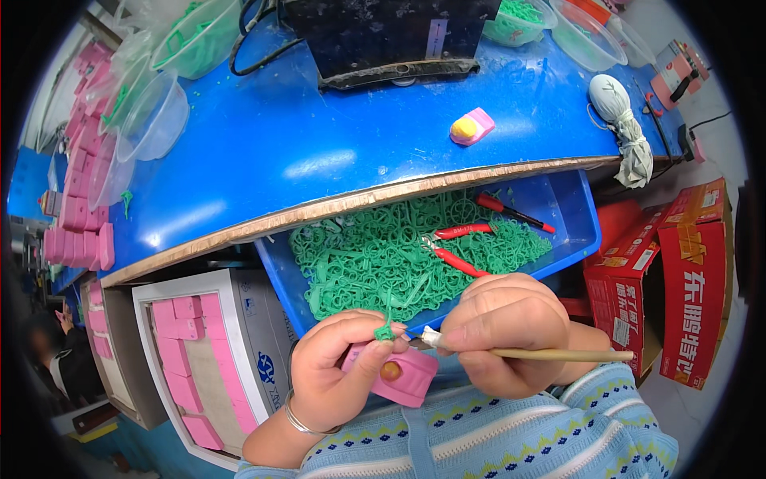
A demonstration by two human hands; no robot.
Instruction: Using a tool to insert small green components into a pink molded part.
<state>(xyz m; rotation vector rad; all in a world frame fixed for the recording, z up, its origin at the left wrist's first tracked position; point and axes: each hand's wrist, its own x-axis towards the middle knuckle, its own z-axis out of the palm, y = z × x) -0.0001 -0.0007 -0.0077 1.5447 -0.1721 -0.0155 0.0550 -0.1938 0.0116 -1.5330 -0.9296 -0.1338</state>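
Note:
My left hand (323, 383) is closed, pinching a small green molded piece (385, 330) between thumb and forefinger. Below that, it also holds a pink block (411, 378) with a round orange-brown spot. In my right hand (511, 331) is a thin wooden stick (570, 354), gripped like a pen. White wrapping covers the stick's near end, which points at the green piece; I cannot tell whether they touch. Beyond both hands lies a blue tray (589, 231) heaped with green pieces (359, 267). Red-handled cutting pliers (456, 257) rest on the heap.
A red-and-black pen-like tool (515, 212) lies in the tray. On the blue table (335, 128) sit a pink-and-yellow block (472, 128), clear bowls (155, 120), a black machine (391, 36) and a cloth-wrapped bundle (621, 120). Boxes of pink blocks (182, 355) stand left, a red carton (638, 279) right.

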